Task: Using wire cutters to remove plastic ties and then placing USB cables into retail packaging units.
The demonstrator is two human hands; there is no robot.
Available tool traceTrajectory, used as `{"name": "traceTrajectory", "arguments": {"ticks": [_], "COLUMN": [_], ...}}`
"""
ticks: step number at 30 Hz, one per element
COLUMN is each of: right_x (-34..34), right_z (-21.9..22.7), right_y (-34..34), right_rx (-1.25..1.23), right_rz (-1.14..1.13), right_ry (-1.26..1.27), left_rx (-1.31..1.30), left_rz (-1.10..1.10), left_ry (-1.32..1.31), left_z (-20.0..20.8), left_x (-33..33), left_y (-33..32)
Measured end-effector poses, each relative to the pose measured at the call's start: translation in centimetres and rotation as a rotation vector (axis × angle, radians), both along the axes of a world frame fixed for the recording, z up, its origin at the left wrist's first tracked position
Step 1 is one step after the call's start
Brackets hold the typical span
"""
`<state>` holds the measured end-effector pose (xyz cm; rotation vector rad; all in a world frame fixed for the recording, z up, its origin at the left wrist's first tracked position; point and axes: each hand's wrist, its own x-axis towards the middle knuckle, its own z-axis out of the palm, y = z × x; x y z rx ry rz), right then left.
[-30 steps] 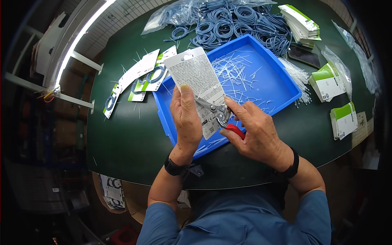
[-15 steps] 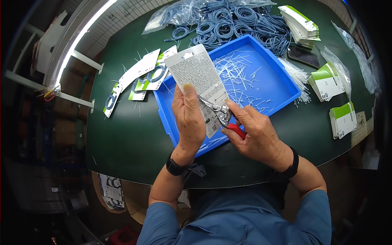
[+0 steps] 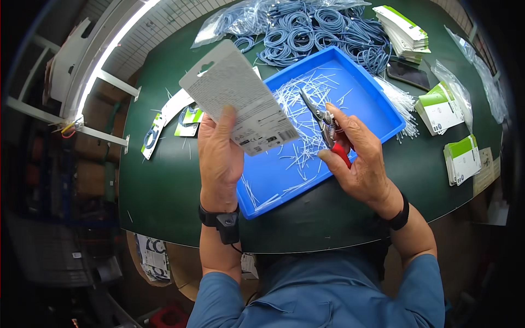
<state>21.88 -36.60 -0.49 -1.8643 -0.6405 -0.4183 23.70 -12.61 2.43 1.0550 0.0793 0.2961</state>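
Observation:
My left hand (image 3: pixel 220 150) grips a printed packaging card (image 3: pixel 240 101) with a hanging slot at its upper end, thumb across its printed side. The card tilts above the left part of a blue tray (image 3: pixel 395 112); its other side is hidden. In my right hand (image 3: pixel 361 158) is a pair of red-handled cutting pliers (image 3: pixel 331 131), its metal jaws pointing up and left over the tray, apart from the card. Many white cable tie offcuts (image 3: pixel 306 98) lie scattered in the tray below both hands.
Coiled blue cables (image 3: pixel 306 33) are heaped at the far side, beside a stack of cards (image 3: pixel 402 33). A phone (image 3: pixel 407 75), a bundle of white ties (image 3: pixel 398 104) and more card stacks (image 3: pixel 442 112) lie right. Finished-looking cards with cable (image 3: pixel 153 135) lie left.
My left hand has moved left with the card, turning it. The pliers, which were against the card, are now apart from it, with my right hand shifted slightly right.

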Motion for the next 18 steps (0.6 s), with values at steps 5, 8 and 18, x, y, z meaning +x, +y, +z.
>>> {"name": "traceTrajectory", "arguments": {"ticks": [5, 8, 18], "right_x": [-1.0, -1.5, -2.4], "right_z": [-0.1, -0.4, -0.2], "right_y": [1.1, 1.6, 2.0], "right_rx": [-0.068, -0.148, -0.264], "right_rz": [0.145, 0.218, 0.309], "right_ry": [0.067, 0.061, 0.036], "left_rx": [-0.395, -0.37, -0.301], "left_rz": [-0.768, -0.747, -0.877], "left_ry": [-0.405, -0.385, -0.556], "left_z": [-4.7, -2.9, -2.9], "left_x": [2.0, 1.5, 2.5], "left_y": [6.0, 4.7, 4.7]}}
